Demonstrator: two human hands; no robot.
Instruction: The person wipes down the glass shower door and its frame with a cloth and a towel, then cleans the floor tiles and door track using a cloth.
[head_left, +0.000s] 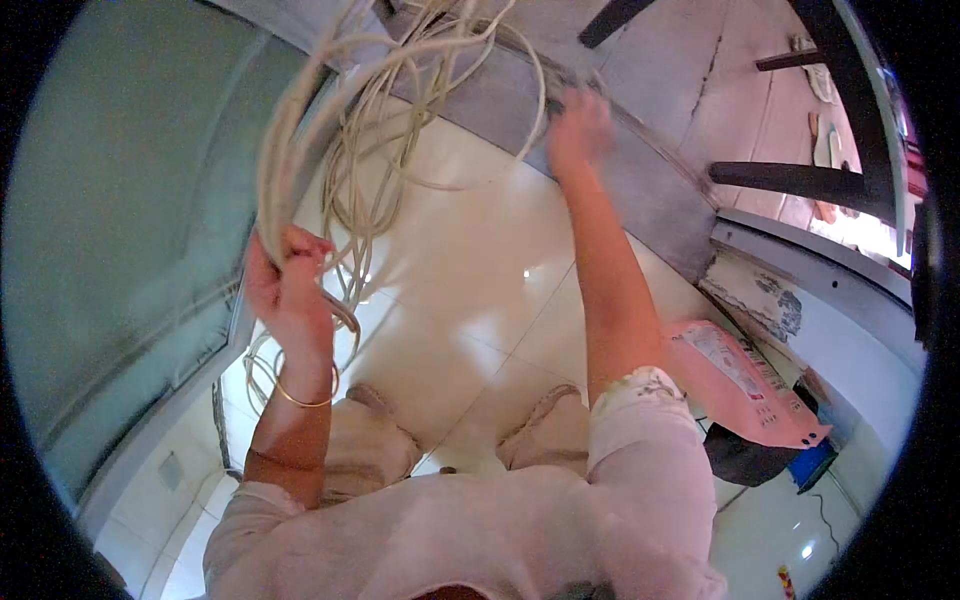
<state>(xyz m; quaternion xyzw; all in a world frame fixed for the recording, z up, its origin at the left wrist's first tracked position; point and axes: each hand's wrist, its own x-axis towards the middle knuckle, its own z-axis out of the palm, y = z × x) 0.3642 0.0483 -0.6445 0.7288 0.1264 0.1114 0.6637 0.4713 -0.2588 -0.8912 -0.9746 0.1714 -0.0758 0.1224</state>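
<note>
Several loops of cream-coloured cable (375,170) hang from the top of the view down past the left side. My left hand (290,270) is closed round a bundle of these loops, and more of the cable dangles below and beside it near the wrist. Out to the right, my right hand (582,125) reaches over the grey threshold, blurred by motion. One cable loop curves close to it on its left. Its fingers are smeared, and whether they hold anything does not show.
A frosted glass door (130,200) stands at the left. Dark furniture legs (785,180) are beyond the threshold (660,200) at the upper right. A pink bag (740,380) lies on the right, beside a black item (745,457). Tiled floor (490,300) lies below my hands.
</note>
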